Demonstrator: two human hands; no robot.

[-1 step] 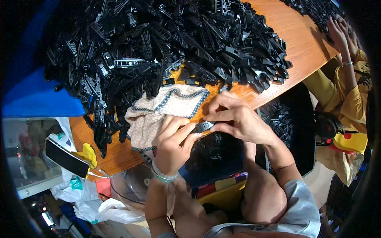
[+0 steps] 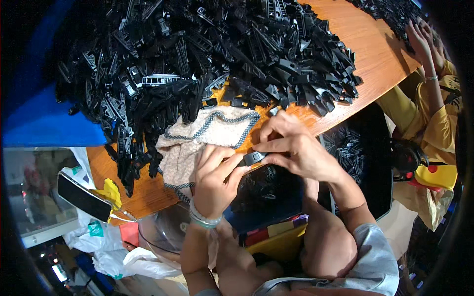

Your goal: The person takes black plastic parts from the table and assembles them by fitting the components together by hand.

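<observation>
A small dark grey plastic part (image 2: 253, 158) with a raised square on top is held between my two hands at the table's front edge. My left hand (image 2: 217, 175) grips its left end between thumb and fingers. My right hand (image 2: 298, 150) pinches the right end, its other fingers curled. Just past those curled fingers is another small dark piece (image 2: 274, 111); I cannot tell if they touch it. A folded beige cloth (image 2: 217, 130) with a dark checked border lies beside my left hand. Beyond it rises a big heap of black plastic parts (image 2: 197, 54), some ladder-shaped.
A phone (image 2: 84, 197) leans on a yellow stand at left. Below my hands is a dark bin (image 2: 266, 190) with parts; another black bin (image 2: 345, 148) stands to the right. A co-worker's hands (image 2: 422, 42) are at the far right, by another pile (image 2: 387, 17).
The small dark piece past my right fingers was blurred and now shows more sharply, slightly further left. Both hands keep their hold on the plastic part.
</observation>
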